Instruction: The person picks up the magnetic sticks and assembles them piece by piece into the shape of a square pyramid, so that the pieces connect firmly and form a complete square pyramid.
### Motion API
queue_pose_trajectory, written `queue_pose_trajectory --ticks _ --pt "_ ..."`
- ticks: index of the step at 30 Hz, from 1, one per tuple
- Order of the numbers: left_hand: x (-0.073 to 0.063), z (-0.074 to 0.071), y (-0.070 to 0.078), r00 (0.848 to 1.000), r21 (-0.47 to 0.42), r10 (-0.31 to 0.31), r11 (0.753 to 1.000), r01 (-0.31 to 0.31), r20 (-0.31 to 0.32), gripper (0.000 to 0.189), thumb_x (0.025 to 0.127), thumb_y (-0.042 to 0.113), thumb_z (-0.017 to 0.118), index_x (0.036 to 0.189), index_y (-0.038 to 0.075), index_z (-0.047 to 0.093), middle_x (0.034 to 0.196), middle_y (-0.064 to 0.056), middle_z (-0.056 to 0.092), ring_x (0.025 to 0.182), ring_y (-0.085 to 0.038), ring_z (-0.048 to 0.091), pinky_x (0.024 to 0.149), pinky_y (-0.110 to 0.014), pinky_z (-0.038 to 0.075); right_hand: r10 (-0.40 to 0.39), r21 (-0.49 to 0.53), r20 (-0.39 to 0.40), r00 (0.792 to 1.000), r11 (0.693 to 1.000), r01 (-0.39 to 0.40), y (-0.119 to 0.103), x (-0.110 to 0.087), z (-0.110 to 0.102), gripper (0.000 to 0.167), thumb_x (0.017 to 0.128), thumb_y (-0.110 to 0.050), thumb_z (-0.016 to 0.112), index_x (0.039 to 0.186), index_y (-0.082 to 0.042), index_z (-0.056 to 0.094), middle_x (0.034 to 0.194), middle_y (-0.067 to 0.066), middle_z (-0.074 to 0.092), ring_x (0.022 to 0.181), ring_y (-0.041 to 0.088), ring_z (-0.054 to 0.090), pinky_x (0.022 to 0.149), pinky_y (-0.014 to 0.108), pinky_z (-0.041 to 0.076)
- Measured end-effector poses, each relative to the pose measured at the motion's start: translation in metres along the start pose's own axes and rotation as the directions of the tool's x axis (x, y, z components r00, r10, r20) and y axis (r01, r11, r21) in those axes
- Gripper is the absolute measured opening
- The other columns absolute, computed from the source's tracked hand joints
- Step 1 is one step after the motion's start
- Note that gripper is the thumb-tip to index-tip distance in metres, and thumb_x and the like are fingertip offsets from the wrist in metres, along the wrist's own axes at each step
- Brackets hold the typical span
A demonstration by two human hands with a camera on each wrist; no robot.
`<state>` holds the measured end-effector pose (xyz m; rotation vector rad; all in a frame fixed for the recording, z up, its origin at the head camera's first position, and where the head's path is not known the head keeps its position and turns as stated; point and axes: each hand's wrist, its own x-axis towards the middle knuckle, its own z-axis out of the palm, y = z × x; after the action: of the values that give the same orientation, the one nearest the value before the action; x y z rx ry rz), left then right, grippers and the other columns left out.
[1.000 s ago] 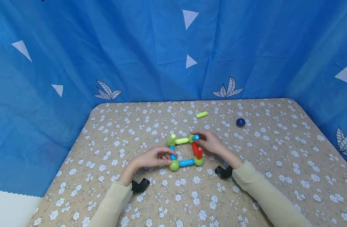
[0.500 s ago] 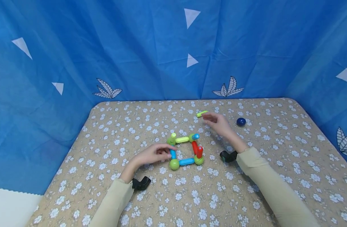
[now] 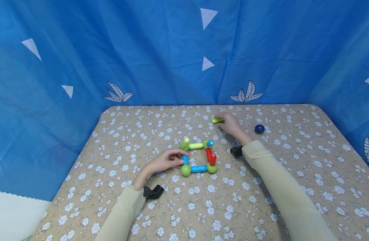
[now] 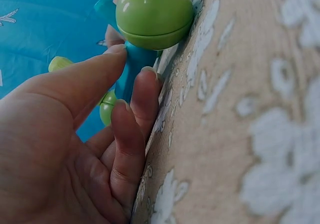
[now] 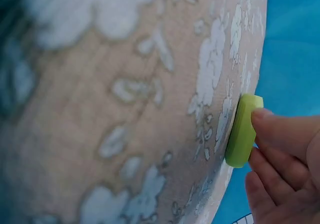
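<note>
Near the middle of the table lies a square frame of toy building rods joined by green balls (image 3: 186, 170). My left hand (image 3: 164, 161) pinches the blue rod (image 3: 185, 160) on its left side; the left wrist view shows the thumb (image 4: 95, 73) against that rod, fingers opposite. Short rods stand up at three corners: yellow-green (image 3: 186, 141), blue (image 3: 210, 143) and red (image 3: 213, 159). Farther back, my right hand (image 3: 232, 126) grips a loose yellow-green rod (image 3: 216, 120) between thumb and fingers. In the right wrist view this rod (image 5: 244, 131) is at the tabletop.
A dark blue ball (image 3: 259, 129) sits to the right of my right hand. The table (image 3: 172, 214) wears a flowered cloth, and a blue curtain (image 3: 160, 50) hangs along its back and sides.
My right hand has left the frame's far right corner, reached back and taken hold of the loose yellow-green rod. The left hand has shifted slightly from the near left ball along the blue rod.
</note>
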<state>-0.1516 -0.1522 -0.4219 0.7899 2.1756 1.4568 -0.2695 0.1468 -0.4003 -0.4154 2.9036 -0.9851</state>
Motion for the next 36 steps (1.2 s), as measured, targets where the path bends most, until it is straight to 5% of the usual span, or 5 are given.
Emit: queue_pose_trajectory --ticks 15,22,25,31,36 --pt "-0.005 0.000 0.026 1.000 -0.003 0.004 1.000 -0.004 0.005 0.028 0.092 0.001 0.057 0.120 -0.004 0.058 0.097 -0.014 0.057 0.066 -0.028 0.050 0.057 -0.025 0.044 0.058 0.039 -0.056 0.997 0.998 -0.055 0.013 0.002 0.003 0.024 0.087 0.000 0.064 0.111 0.002 0.066 0.111 0.018 0.062 0.100 0.030 0.058 0.085 0.042 0.046" --pt "-0.002 0.000 0.008 1.000 0.007 0.016 1.000 -0.016 0.002 0.028 0.093 0.004 0.058 0.121 -0.001 0.058 0.097 -0.012 0.057 0.066 -0.024 0.050 0.057 -0.025 0.043 0.161 0.330 -0.087 0.983 0.936 -0.124 0.009 -0.006 0.002 0.033 0.093 -0.006 0.058 0.125 -0.001 0.058 0.117 0.017 0.058 0.104 0.027 0.052 0.087 0.039 0.045" --pt "0.001 0.000 -0.005 1.000 0.014 0.007 1.000 -0.007 -0.001 0.029 0.093 0.008 0.059 0.122 0.003 0.059 0.098 -0.010 0.057 0.066 -0.019 0.049 0.057 -0.025 0.043 0.217 0.640 0.007 0.976 0.749 -0.171 0.004 -0.014 -0.002 0.040 0.097 -0.006 0.051 0.136 -0.002 0.047 0.127 0.015 0.047 0.110 0.025 0.045 0.093 0.037 0.041" --pt "0.002 -0.001 -0.010 1.000 0.005 0.014 1.000 -0.014 0.013 0.029 0.093 0.015 0.060 0.121 0.009 0.061 0.097 -0.006 0.057 0.067 -0.016 0.050 0.058 -0.026 0.044 0.119 0.978 0.193 0.974 0.051 -0.200 -0.012 -0.040 -0.020 0.056 0.099 -0.002 0.043 0.149 -0.007 0.019 0.145 0.017 0.019 0.131 0.028 0.029 0.104 0.033 0.028" --pt "0.002 -0.002 -0.011 1.000 0.005 0.019 1.000 -0.019 0.015 0.029 0.093 0.018 0.060 0.121 0.010 0.061 0.097 -0.005 0.058 0.067 -0.016 0.051 0.059 -0.027 0.044 -0.071 0.977 0.176 0.982 -0.111 -0.183 -0.039 -0.059 -0.035 0.059 0.097 0.002 0.045 0.149 -0.009 0.020 0.143 0.019 0.025 0.123 0.027 0.043 0.103 0.034 0.031"
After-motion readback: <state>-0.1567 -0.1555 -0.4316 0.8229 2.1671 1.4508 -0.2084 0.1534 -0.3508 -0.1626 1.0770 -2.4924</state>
